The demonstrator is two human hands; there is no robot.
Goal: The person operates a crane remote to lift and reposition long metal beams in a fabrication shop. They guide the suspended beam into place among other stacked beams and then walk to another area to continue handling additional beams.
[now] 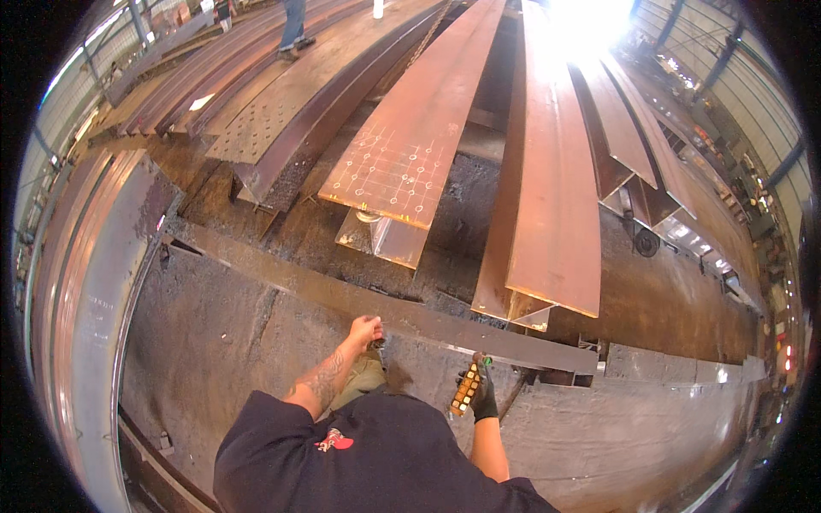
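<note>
1. Looking down from the head camera, the person's right hand [484, 395], in a dark glove, has its grip wrapped round an elongated yellow handheld control box with rows of dark buttons [466, 389], held upright in front of the dark shirt.
2. That control box sits wholly inside the right grip: the gloved fingers [489, 402] cover its right side, while its yellow button face shows to the left of them and a small green tip sticks out above the hand.
3. The bare left hand [366, 329], at the end of a tattooed forearm, reaches forward with its grip curled narrow; it touches the near edge of the long dark steel rail running across the floor [479, 335], and whether it holds anything cannot be told.
4. The control box hangs just short of that same rail, to the right of the left hand and apart from it.
5. Beyond the rail lie long rust-brown steel beams; the middle one is a flange plate marked with a chalk grid and small circles [393, 167], and a broader plain brown beam [552, 214] lies to its right.
6. A perforated steel plate [269, 111] lies farther left, with another person's legs [293, 26] standing beyond it.
</note>
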